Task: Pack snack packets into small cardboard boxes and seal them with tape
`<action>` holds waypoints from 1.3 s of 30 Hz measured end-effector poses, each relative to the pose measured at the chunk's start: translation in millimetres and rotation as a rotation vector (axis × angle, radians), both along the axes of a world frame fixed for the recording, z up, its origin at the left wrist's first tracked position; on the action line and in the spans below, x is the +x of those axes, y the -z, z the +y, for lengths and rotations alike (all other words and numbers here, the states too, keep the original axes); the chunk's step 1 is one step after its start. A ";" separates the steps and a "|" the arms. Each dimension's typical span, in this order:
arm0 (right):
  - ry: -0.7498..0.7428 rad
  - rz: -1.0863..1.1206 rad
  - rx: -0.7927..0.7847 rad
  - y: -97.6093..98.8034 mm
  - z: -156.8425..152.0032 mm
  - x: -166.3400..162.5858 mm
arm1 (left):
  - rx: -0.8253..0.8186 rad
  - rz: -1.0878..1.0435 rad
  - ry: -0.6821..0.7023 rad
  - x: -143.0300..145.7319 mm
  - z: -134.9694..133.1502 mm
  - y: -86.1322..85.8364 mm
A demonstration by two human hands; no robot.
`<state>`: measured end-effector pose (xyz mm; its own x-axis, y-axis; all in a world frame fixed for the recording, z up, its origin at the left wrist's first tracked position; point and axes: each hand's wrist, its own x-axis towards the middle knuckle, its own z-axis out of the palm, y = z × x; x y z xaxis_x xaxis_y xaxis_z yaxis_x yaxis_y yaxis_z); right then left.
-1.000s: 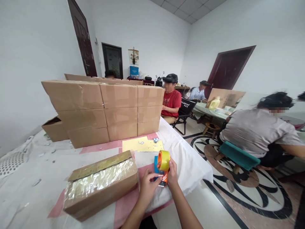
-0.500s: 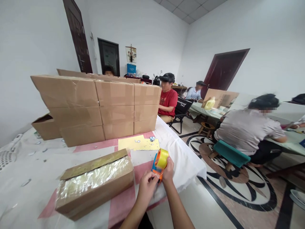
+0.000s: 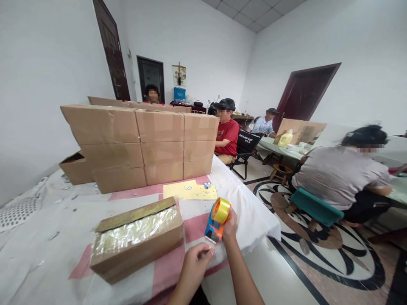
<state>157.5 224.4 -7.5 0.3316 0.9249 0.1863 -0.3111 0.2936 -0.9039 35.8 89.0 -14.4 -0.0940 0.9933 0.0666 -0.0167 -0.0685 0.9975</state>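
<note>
My right hand is wrapped around a tape dispenser in orange and blue, which carries a roll of yellowish clear packing tape. Just below the dispenser's mouth, my left hand pinches thumb and fingertips together on what looks like the tape's loose end, clear and hard to see. To the left on the table lies a long cardboard box. Its top shows glossy clear plastic, with one narrow flap along the far side.
Closed cardboard boxes stand stacked behind, with an open box at their left. A yellow sheet with small scraps lies on the cloth-covered table. Several people sit around, one in red beyond the table's right edge.
My left hand has drawn down and away from the dispenser's mouth, leaving a small gap. The dispenser has tilted, showing its cutting edge. The view has shifted slightly left.
</note>
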 end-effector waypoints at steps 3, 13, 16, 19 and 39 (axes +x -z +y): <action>-0.074 0.001 -0.021 -5.6 -5.0 -0.4 | -0.160 -0.144 0.078 -0.3 3.1 -0.9; -0.239 -0.012 0.124 -47.0 -47.8 -7.9 | -0.195 -0.139 -0.008 -4.3 -1.9 -18.5; -0.252 0.166 0.180 -68.5 -74.3 -8.3 | -0.180 -0.117 -0.008 -7.1 -17.3 -32.0; -0.227 0.236 0.159 -82.0 -103.2 -2.5 | -0.151 -0.035 0.052 -6.8 -42.7 -43.9; -0.307 0.246 -0.055 -103.2 -166.6 -10.7 | -0.118 0.205 0.113 -24.5 -105.4 -62.6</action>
<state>146.8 57.8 95.7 0.0666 0.9943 0.0831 -0.5861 0.1064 -0.8032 11.3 -16.4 48.2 0.0213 0.9988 -0.0439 0.1860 0.0392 0.9818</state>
